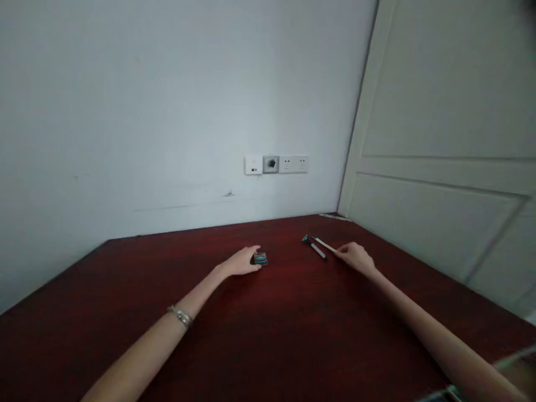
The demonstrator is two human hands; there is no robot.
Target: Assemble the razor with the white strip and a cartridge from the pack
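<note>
My left hand (242,262), with a bracelet on its wrist, lies on the table with thumb and fingers closed around the edges of a small flat teal-and-dark case (260,258). What kind of case it is cannot be made out. Further right, my right hand (355,257) pinches the near end of a thin white stick (324,244) with a dark far tip. The stick points away toward the wall. Just left of it lies a razor (318,251) with a grey handle and a teal-dark head, touched by neither hand.
A dark red wooden table (251,329) reaches back to a white wall with sockets (293,163). A pale panelled door (439,184) borders the right side. A thin pale strip (335,217) lies in the far right corner. At the lower right edge, something blurred shows near my forearm.
</note>
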